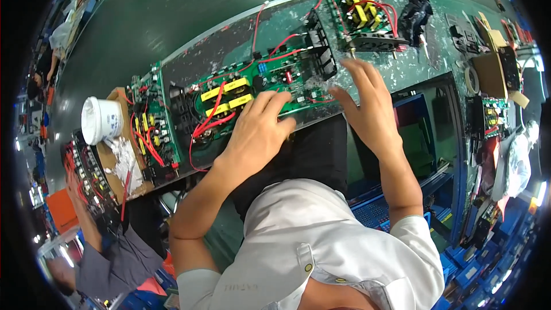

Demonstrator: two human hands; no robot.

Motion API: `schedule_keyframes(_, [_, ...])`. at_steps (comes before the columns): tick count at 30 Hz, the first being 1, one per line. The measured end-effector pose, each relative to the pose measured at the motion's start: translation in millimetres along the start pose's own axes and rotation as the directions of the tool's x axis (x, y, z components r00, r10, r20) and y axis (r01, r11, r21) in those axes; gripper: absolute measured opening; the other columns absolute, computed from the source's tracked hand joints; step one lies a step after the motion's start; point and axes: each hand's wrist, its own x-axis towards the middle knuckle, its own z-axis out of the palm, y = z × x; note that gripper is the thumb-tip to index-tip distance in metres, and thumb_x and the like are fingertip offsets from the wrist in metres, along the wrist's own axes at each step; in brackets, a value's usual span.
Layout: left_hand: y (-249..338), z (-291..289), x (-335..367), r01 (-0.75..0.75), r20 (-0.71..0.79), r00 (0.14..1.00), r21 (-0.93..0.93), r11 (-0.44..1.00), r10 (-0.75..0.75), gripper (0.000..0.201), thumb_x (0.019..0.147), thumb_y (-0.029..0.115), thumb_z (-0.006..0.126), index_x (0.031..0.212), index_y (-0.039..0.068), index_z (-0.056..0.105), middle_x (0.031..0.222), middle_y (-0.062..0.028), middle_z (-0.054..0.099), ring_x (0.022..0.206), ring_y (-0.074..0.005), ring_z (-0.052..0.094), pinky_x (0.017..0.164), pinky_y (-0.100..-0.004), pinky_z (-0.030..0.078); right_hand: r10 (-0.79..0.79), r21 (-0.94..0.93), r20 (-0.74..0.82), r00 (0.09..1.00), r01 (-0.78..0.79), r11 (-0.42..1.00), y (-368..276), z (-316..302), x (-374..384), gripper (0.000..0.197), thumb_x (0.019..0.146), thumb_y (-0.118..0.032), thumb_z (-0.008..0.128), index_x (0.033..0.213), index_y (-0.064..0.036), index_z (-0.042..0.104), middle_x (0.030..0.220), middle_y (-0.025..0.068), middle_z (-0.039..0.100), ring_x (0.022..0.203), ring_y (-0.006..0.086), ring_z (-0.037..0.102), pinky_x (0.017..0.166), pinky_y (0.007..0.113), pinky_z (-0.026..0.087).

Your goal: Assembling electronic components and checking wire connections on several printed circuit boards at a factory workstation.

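Note:
A long green circuit board [274,82] with yellow transformers [234,85] and red wires lies on the bench in front of me. My left hand [259,125] rests at its near edge beside the transformers. The fingers are bent, thumb and forefinger apart, with nothing seen between them; the fingertips partly hide the board. Over the bench by the board's right end is my right hand [370,103], thumb and fingers spread and holding nothing. Nearest to it stands a black slotted end panel [322,46], upright at that end of the board.
Another circuit board [361,8] sits at the far right, near a crumpled black cloth or bag [416,14]. To the left are a further board [150,117], a cardboard box [109,158] and a white tub [102,119]. A co-worker's arm [86,215] reaches in at lower left.

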Motion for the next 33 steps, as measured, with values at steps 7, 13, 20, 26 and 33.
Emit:
schedule_keyframes(7, [-17,-5,8,0.232,0.088,0.836,-0.951,0.205,-0.541,0.025,0.089,0.007,0.070,0.111,0.004,0.059,0.113,-0.0088,0.064,0.092,-0.0150,0.064,0.075,-0.0264,0.051,0.144,-0.042,0.325,0.935,-0.137,0.990,21,-11,-35,0.014,0.084,-0.002,0.070,0.097,-0.0041,0.069,0.087,0.0123,0.062,0.074,0.0323,0.062,0.066,0.040,0.049])
schedule_keyframes(13, [-5,-3,45,0.268,0.167,0.962,-0.738,0.619,-0.217,0.056,0.079,0.003,0.078,0.130,0.003,0.057,0.100,-0.0017,0.066,0.078,-0.0043,0.053,0.066,-0.0209,0.045,0.091,0.514,0.261,0.961,-0.219,0.829,-23,-9,14,0.009,0.087,-0.001,0.070,0.096,-0.0006,0.070,0.079,0.0079,0.062,0.071,0.0126,0.059,0.062,0.029,0.047])
schedule_keyframes(20, [4,-10,49,0.296,0.048,0.926,-0.705,0.644,-0.373,0.019,0.087,0.008,0.074,0.103,-0.001,0.071,0.073,0.0000,0.064,0.067,-0.0047,0.055,0.060,-0.0229,0.045,0.270,0.782,0.418,0.868,-0.494,0.379,-2,7,14,0.013,0.095,-0.011,0.066,0.097,0.0022,0.068,0.081,0.0021,0.066,0.070,0.0084,0.059,0.062,0.023,0.049])
schedule_keyframes(26, [0,-14,54,0.180,-0.092,0.947,-0.642,0.745,-0.309,0.015,0.086,0.005,0.072,0.099,-0.002,0.070,0.080,-0.0077,0.067,0.066,-0.0105,0.061,0.059,-0.0266,0.047,0.309,0.718,0.573,0.759,-0.647,0.257,6,11,15,0.017,0.094,-0.019,0.069,0.091,-0.0031,0.065,0.072,-0.0006,0.062,0.062,0.0058,0.056,0.053,0.020,0.043])
schedule_keyframes(33, [-18,-17,58,0.303,-0.019,0.922,-0.590,0.748,-0.388,0.016,0.085,0.002,0.070,0.101,-0.002,0.071,0.083,-0.0105,0.068,0.068,-0.0149,0.066,0.062,-0.0268,0.050,0.368,0.574,-0.006,0.930,-0.298,0.763,1,16,35,0.029,0.091,-0.019,0.073,0.111,-0.0003,0.066,0.090,0.0045,0.069,0.081,0.0112,0.064,0.072,0.024,0.049])
